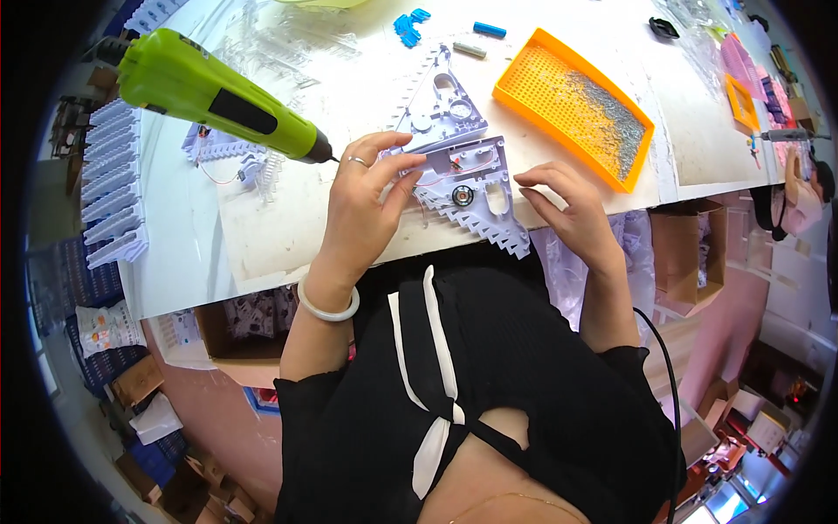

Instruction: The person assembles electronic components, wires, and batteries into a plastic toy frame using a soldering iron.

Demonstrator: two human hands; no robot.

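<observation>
Centrally, on a white, scuffed table (271,231), lies a triangular plastic housing half (480,175), pale lavender, smooth-walled, with a sawtooth lower edge, a rounded cutout, thin wires and a round black component (463,196). A matching half (428,124) lies just above it. The left hand (371,188) is at the housing's left side, thumb and forefinger nearly together; whether they pinch a wire cannot be told. The right hand (567,205), empty, curves loosely beside the right edge, thumb and forefinger apart. Small silvery screws (615,118) fill one side of a perforated orange plastic tray (541,96). A glossy green electric screwdriver (218,96) slants toward the left hand.
</observation>
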